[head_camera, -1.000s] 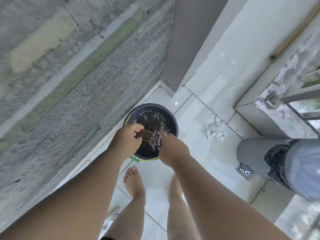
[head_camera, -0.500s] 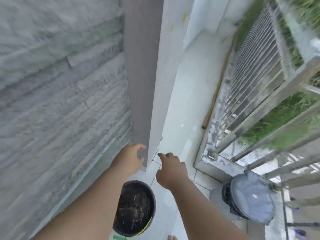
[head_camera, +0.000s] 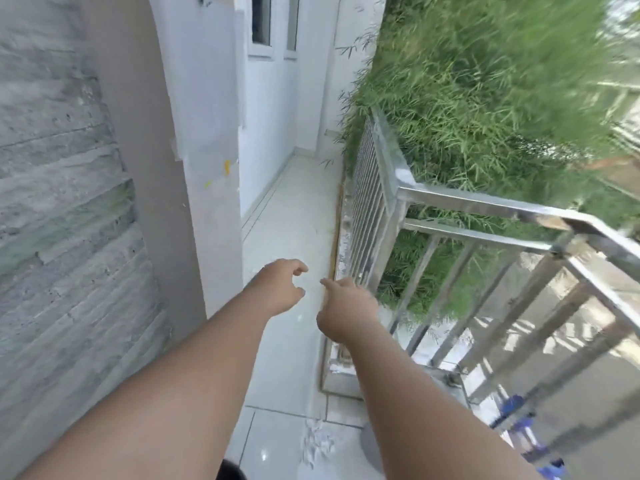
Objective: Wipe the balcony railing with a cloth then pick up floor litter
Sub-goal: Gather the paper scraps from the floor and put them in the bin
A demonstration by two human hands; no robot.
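The metal balcony railing [head_camera: 460, 202] runs along the right side, with vertical bars and a corner post. My left hand [head_camera: 280, 287] and my right hand [head_camera: 346, 306] hover in the air over the white floor tiles, close together, left of the railing. Both have loosely curled fingers and hold nothing. No cloth shows in either hand. A patch of white litter [head_camera: 317, 445] lies on the tiles near the bottom edge. A brownish patch [head_camera: 550, 221] sits on the top rail; what it is I cannot tell.
A grey stone wall [head_camera: 62, 237] and a white pillar [head_camera: 207, 168] close the left side. The dark bucket rim [head_camera: 230, 471] peeks in at the bottom. Tall grass [head_camera: 485, 98] grows beyond the railing. The narrow tiled walkway [head_camera: 298, 209] stretches ahead.
My hands came up out of the bucket's dark water and now hang in the air. The view swung up from the bucket to the walkway and railing.
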